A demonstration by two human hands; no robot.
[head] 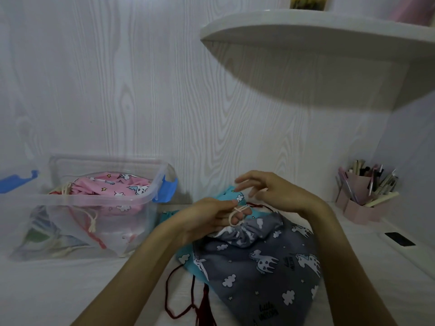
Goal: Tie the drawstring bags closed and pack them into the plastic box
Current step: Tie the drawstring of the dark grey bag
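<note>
Grey bag (261, 262) lies lengthwise, gathered neck pointing away toward left hand (209, 220).

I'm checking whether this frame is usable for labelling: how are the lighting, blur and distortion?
Head view: dim, bluish light; the corner shelf throws a broad soft shadow on the wall; wide-angle bending curves the edges; the right hand has motion-blurred fingers; the left hand, cream drawstring and grey unicorn bag read clearly; the plastic box looks hazy.

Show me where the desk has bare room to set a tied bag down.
Bare desk lies in front of the plastic box, left of the left hand, and between the grey bag and the pink pen holder. The middle is crowded: the grey bag overlaps the blue bag, dark red cord trailing.
</note>
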